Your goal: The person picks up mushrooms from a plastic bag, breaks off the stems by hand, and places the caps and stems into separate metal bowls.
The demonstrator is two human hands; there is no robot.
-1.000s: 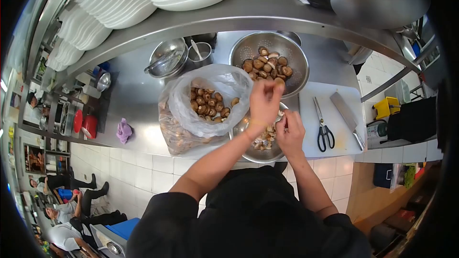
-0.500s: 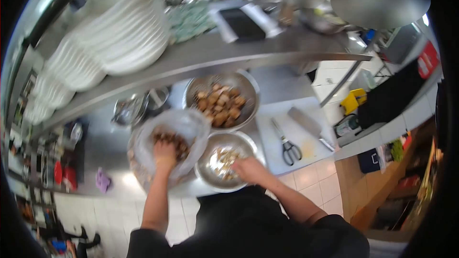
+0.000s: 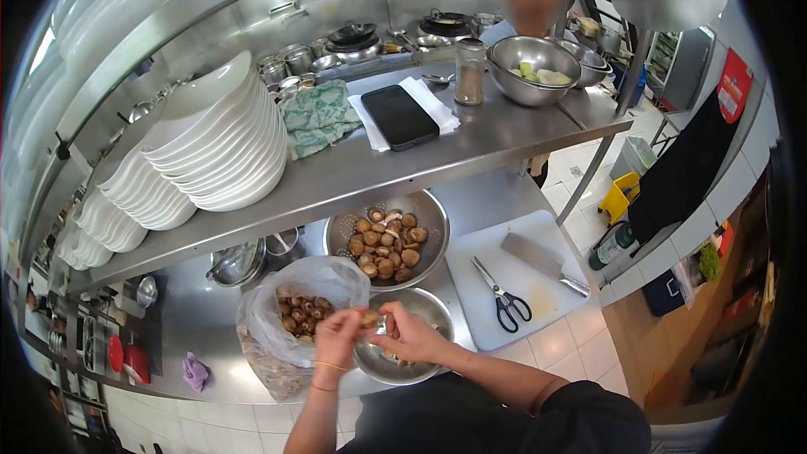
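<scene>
Head view, and I am looking down on two bare hands that meet over the left side of a steel bowl [image 3: 433, 306]. The left hand [image 3: 339, 338], with a thin yellow band at its wrist, pinches a brown mushroom [image 3: 367, 318] between thumb and fingertips. I see the right hand [image 3: 409, 338] close beside it, thumb and forefinger drawn together near the mushroom's pale underside; I cannot tell from here whether they grip the stem. Pale pieces lie in the bowl below, partly hidden from me by the right hand.

Just left of the bowl I have an open plastic bag [image 3: 339, 276], its mouth spread wide around a heap of whole mushrooms [image 3: 301, 314]. Behind the bowl is a perforated colander [image 3: 432, 231], with more mushrooms [image 3: 388, 245] piled in it, mostly caps upward.

To the right, a white cutting board [image 3: 467, 259] bears black-handled scissors [image 3: 509, 304], blades together, and a cleaver [image 3: 533, 256] lying at an angle. Far left on the counter [image 3: 202, 319] I make out a crumpled purple cloth [image 3: 195, 372]. On the steel shelf [image 3: 370, 178] above stand stacked white plates [image 3: 231, 155], beside a green cloth [image 3: 319, 119] and a dark phone [image 3: 399, 116] lying on white paper.
</scene>
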